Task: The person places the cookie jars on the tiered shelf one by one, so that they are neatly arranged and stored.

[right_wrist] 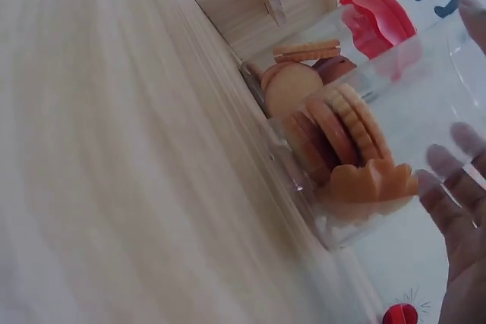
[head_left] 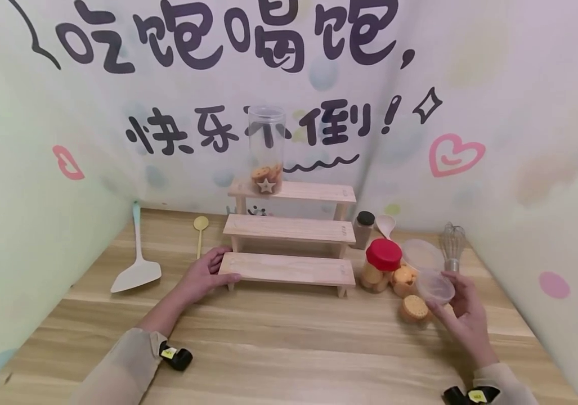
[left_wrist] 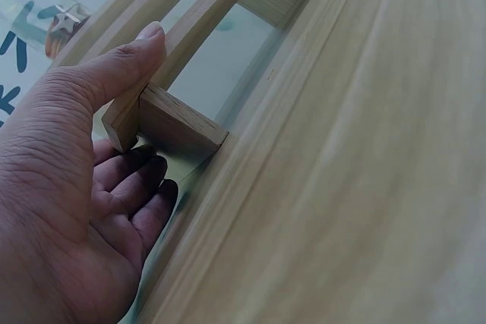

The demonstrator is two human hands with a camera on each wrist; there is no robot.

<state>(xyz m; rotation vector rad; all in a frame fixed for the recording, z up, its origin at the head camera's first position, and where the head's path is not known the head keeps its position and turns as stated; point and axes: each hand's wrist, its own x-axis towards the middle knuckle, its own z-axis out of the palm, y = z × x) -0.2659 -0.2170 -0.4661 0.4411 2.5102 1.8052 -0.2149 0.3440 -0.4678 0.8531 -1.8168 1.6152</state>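
A pale three-step wooden stand is in the middle of the table. At the left end of its lowest step, my left hand holds on, thumb over the top and fingers curled at the end, as the left wrist view shows. My right hand has thumb and fingers around the upper part of a clear plastic jar. Round biscuits and a flower-shaped one sit low in it. Beside this jar stands a biscuit jar with a red lid. Another clear round rim shows just behind.
A tall clear jar with a few biscuits stands on the top step. On the left lie a white spatula and a yellow spoon. A black-capped jar, a white spoon and a whisk are at the back right.
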